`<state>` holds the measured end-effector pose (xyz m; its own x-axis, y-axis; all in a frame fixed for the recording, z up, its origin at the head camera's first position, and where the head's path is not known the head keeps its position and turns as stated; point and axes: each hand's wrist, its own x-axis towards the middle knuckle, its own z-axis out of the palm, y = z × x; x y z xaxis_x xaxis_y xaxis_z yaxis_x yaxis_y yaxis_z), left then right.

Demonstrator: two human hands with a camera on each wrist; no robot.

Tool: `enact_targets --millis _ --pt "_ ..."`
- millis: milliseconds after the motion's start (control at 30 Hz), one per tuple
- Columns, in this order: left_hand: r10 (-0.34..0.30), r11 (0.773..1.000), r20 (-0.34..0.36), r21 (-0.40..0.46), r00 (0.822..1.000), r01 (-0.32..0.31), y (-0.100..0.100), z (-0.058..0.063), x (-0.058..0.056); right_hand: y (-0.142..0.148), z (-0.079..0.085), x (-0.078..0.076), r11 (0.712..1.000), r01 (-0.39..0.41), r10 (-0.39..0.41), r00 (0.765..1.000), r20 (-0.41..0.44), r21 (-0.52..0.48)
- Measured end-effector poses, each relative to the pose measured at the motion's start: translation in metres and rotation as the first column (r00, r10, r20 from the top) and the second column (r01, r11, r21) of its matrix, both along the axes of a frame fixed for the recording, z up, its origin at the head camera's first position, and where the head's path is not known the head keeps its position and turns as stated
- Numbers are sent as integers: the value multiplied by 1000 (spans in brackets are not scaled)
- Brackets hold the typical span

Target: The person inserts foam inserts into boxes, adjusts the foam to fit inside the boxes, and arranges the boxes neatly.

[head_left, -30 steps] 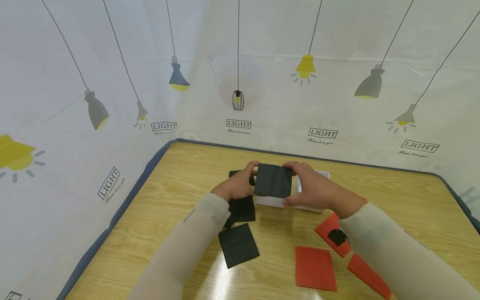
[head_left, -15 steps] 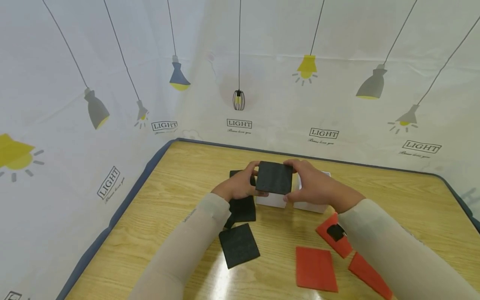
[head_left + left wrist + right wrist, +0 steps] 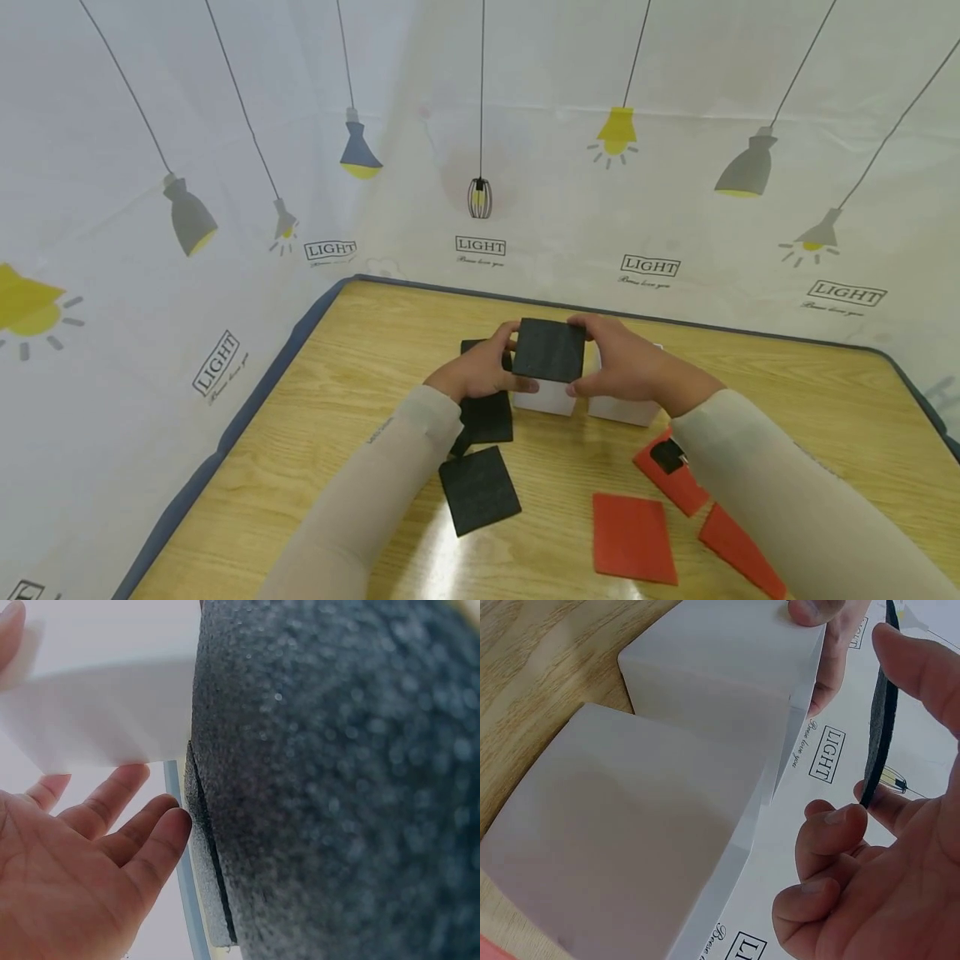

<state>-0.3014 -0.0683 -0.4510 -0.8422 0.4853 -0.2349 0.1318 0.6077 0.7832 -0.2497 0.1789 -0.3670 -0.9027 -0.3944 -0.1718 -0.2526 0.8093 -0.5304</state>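
My right hand (image 3: 622, 362) pinches a square black foam sheet (image 3: 550, 350) by its right edge, thumb on the near side and fingertips on the far side. In the right wrist view the foam sheet (image 3: 883, 720) is thin and edge-on. It hovers over a white box (image 3: 543, 398), hiding the top in the head view. My left hand (image 3: 480, 371) grips that box by its left part, thumb on the near face, fingers at the far side. Beside it, to the right, stands a second white box (image 3: 621, 410); the right hand partly covers it in the head view.
Black foam sheets (image 3: 486, 417) lie by the left forearm, with a separate black square (image 3: 480, 492) nearer. Toward the front right are a red square (image 3: 633, 537), a red strip (image 3: 741, 546) and another red piece (image 3: 678, 487) partly behind the right sleeve. A printed curtain surrounds the wooden table (image 3: 360, 358).
The black foam sheet has risen slightly in the head view, showing more of the white box's front and my left thumb. My right hand has shifted up a little with it.
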Motion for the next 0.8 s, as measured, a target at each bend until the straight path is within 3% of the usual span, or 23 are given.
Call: enact_targets --millis 800 --pt "-9 999 28 33 1000 8 -1 1 1 1 -1 -10 997 7 -9 1000 25 71"
